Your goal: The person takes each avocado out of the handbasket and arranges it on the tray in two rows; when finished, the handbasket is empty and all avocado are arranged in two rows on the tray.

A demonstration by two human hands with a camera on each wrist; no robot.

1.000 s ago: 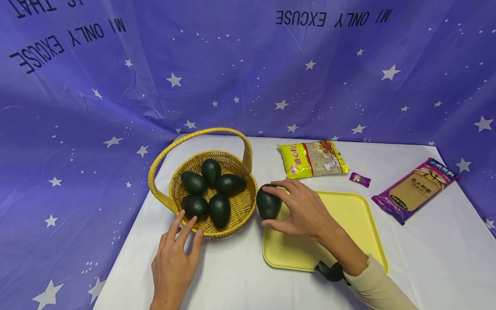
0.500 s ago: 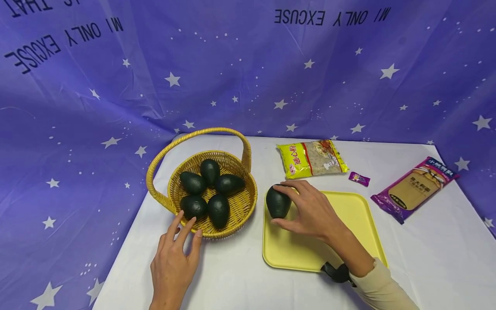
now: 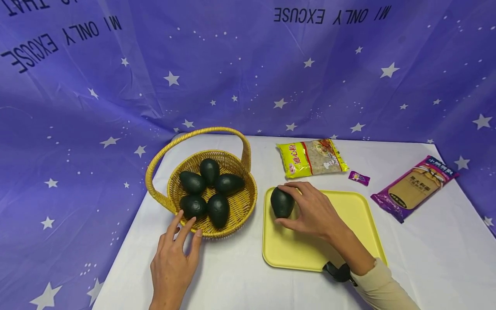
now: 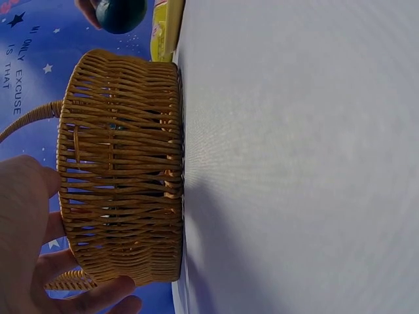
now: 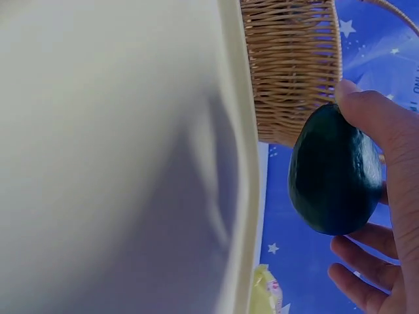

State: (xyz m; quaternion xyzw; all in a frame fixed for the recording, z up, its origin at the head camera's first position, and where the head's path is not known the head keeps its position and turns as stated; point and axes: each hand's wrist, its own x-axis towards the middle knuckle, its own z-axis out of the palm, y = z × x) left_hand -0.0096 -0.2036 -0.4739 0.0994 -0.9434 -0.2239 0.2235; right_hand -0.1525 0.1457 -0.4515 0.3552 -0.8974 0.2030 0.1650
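Note:
A dark green avocado (image 3: 282, 203) is pinched between the thumb and fingers of my right hand (image 3: 311, 211). It is held above the left part of the yellow tray (image 3: 310, 254); in the right wrist view a gap shows between the avocado (image 5: 334, 170) and the tray surface. Left of the tray stands a wicker basket (image 3: 246, 215) with a tall handle and several avocados (image 3: 218, 211) inside. My left hand (image 3: 174, 262) rests at the basket's near rim with loosely spread fingers, its thumb against the rim in the left wrist view.
Behind the tray lies a yellow pasta packet (image 3: 312, 158), with a small purple wrapped packet (image 3: 359, 178) beside it. A purple noodle packet (image 3: 414, 189) is at the right. A purple starred cloth (image 3: 248, 77) hangs behind the white table (image 3: 232, 280).
My right hand has carried the avocado rightward, from beside the basket's rim to over the tray. The left hand stays at the basket.

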